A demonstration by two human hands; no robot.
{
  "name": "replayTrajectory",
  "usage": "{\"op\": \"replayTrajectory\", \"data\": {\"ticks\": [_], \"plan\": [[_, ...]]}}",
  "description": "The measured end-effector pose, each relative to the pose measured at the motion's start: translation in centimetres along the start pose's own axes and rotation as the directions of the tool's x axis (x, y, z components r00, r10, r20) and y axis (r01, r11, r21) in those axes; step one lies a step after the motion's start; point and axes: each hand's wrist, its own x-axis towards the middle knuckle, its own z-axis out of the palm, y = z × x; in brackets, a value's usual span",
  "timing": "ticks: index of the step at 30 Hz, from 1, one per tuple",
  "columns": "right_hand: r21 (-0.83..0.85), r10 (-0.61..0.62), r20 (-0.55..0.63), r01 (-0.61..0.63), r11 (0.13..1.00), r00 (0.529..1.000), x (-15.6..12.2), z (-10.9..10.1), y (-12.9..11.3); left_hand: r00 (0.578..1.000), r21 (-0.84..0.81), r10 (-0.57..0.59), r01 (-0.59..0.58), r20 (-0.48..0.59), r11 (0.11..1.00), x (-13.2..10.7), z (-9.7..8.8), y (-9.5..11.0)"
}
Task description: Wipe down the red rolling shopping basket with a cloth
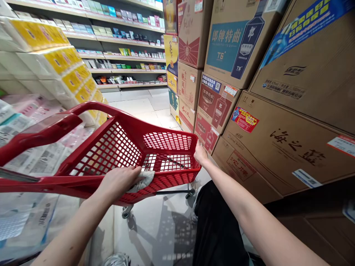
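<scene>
A red plastic shopping cart (169,181) stands sideways before me, its handle (50,129) toward the left. My left hand (122,181) lies over the near side rim, with a pale grey cloth (142,181) under its fingers against the basket's outer wall. At the basket's right end, my right hand (200,153) is closed round the rim corner. A thin dark bar shows inside the basket. The left fingertips are partly hidden by the hand itself.
Stacked cardboard cartons (273,144) rise close on the right. Yellow-and-white packs (69,70) and plastic-wrapped packages (41,159) are piled on the left. Beyond a tiled floor (144,105) stand shelves (130,40) of small goods. My legs and shoes are below the cart.
</scene>
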Motion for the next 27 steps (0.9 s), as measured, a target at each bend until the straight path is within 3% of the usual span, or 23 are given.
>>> {"op": "replayTrajectory", "data": {"ticks": [7, 13, 18, 22, 24, 27], "plan": [[-0.031, -0.042, 0.034, 0.043, 0.999, 0.999, 0.5, -0.9, 0.4, 0.986, -0.167, 0.129, -0.111, 0.104, 0.980, 1.3, -0.7, 0.4], [-0.025, -0.060, 0.059, 0.061, 0.998, 0.996, 0.3, -1.2, 0.5, 0.969, -0.251, 0.178, -0.131, 0.172, 0.959, 1.2, -0.9, 1.4], [-0.064, -0.045, 0.072, 0.050, 0.997, 0.996, 0.3, -0.9, 0.6, 0.967, -0.221, 0.222, -0.192, 0.121, 0.956, 2.4, -1.1, 5.4], [-0.054, -0.047, 0.074, 0.051, 0.997, 0.996, 0.3, -0.8, 1.2, 0.980, -0.163, 0.190, -0.177, 0.066, 0.971, 2.8, -1.3, 8.6], [-0.038, -0.049, 0.093, 0.053, 0.998, 0.994, 0.5, -0.8, 1.6, 0.981, -0.159, 0.188, -0.179, 0.043, 0.971, 2.5, -1.3, 9.0], [-0.021, -0.060, 0.103, 0.062, 0.998, 0.993, 0.7, -0.8, 2.0, 0.980, -0.157, 0.191, -0.181, 0.054, 0.971, 1.1, -1.3, 7.7]]}}
